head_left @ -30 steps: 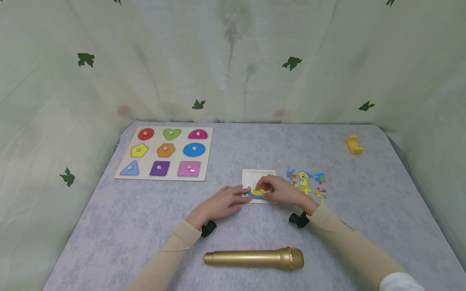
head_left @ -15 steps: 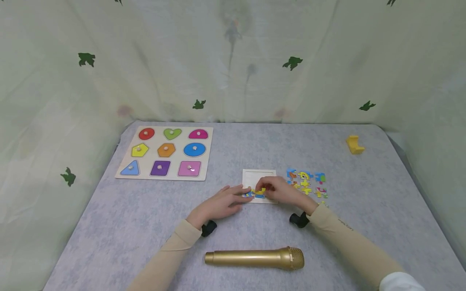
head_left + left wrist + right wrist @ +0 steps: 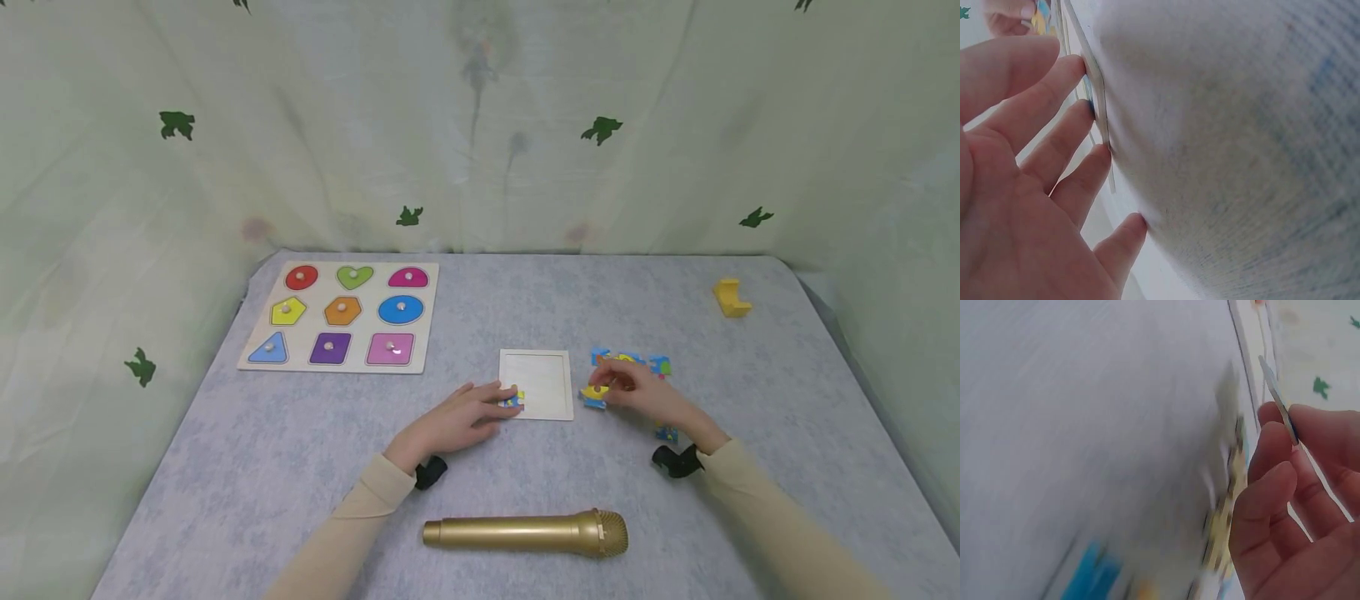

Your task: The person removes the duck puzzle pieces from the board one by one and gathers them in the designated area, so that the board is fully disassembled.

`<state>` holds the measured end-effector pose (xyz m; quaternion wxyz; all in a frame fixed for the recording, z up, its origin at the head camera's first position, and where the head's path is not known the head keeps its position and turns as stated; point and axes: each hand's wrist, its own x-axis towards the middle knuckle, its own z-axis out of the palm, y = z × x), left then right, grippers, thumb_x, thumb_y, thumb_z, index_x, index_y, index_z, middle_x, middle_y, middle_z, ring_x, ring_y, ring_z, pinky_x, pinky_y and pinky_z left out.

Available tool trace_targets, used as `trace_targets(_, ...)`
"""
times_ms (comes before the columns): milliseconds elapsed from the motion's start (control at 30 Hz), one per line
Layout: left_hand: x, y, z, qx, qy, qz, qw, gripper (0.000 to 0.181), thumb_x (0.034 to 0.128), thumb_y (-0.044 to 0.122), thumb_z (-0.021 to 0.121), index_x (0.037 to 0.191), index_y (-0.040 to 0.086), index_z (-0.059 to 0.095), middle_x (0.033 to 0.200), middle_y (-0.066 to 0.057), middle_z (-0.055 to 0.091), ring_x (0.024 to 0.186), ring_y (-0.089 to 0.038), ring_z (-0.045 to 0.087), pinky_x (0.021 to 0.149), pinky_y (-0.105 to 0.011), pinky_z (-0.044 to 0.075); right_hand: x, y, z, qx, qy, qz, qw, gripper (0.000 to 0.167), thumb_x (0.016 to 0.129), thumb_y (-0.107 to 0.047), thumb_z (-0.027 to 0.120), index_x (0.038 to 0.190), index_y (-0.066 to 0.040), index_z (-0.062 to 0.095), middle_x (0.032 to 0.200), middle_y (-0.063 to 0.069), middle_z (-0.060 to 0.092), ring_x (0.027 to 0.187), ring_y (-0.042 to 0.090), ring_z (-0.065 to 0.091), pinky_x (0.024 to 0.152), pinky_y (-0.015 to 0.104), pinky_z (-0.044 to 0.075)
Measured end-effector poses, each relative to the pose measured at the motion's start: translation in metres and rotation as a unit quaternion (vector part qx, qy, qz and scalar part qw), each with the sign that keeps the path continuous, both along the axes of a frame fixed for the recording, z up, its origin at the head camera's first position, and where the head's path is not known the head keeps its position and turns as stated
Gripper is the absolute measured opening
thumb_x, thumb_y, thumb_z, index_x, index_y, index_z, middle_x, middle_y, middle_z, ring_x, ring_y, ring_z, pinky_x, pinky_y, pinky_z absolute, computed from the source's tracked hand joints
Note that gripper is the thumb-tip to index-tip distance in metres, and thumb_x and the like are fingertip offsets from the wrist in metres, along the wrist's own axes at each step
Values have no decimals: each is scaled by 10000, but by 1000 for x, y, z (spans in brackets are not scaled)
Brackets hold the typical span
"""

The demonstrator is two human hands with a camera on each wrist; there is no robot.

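My right hand [image 3: 648, 397] pinches a yellow-and-blue jigsaw piece [image 3: 594, 397] between thumb and fingers. It is just right of a small white puzzle tray [image 3: 547, 375]; in the right wrist view the piece [image 3: 1277, 397] is seen edge-on. Fairly straight fingers of my left hand [image 3: 452, 419] rest on the tray's lower left corner. Beneath their tips, partly covered, lies another jigsaw piece [image 3: 517, 400] inside the tray. Several loose jigsaw pieces [image 3: 660, 365] lie behind and around my right hand, some hidden by it.
Close to the front lies a gold microphone [image 3: 517, 533]. A board of knobbed coloured shapes [image 3: 357, 354] is at the back left, and a yellow L-shaped block [image 3: 730, 300] at the back right. Fabric walls [image 3: 480, 167] stand around the table.
My right hand has lifted the yellow-and-blue jigsaw piece from the tray and moved right with it, towards the loose pieces. My left hand has stayed in place.
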<state>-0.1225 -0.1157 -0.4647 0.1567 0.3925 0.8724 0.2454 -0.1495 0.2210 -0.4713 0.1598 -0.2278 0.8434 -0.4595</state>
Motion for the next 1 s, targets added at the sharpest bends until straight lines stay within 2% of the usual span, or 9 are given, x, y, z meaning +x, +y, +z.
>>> trace_targets(100,0,0,0,-13,-9,15,10000,386,969,142,552,1355,134,564,1471,-48,419,1400,-277,266,1097,-524,187,7,19,2,42,-182,-101,9998,181,901,-62,650,1075,-13,635,1011,89,633,843,188,571,696,280,478)
trace_targets(333,1,0,0,6,-59,71,10000,383,970,144,552,1352,136,567,1473,-44,415,1403,-267,262,1101,-525,175,22,41,5,475,-127,-176,9986,187,876,-47,677,1060,-23,660,992,60,655,798,143,563,669,265,475)
trace_targets(567,2,0,0,29,-42,77,10000,382,968,151,557,1349,128,569,1470,-47,421,1401,-271,266,1096,-538,178,31,41,7,878,460,-225,9948,196,833,33,687,1008,-51,666,914,2,628,769,126,525,653,267,455)
trace_targets(800,3,0,2,118,46,17,9999,384,968,143,555,1349,100,564,1471,-74,417,1395,-302,272,1083,-567,186,32,35,1,1201,1097,-145,9866,252,799,100,672,966,-89,667,869,-48,585,761,100,502,649,270,453)
trace_targets(1000,3,0,3,148,74,-29,9999,382,968,148,552,1347,98,567,1470,-81,416,1391,-294,284,1081,-569,191,30,33,2,1254,1212,-99,9846,241,810,89,666,974,-88,672,904,-33,593,799,114,533,675,285,478)
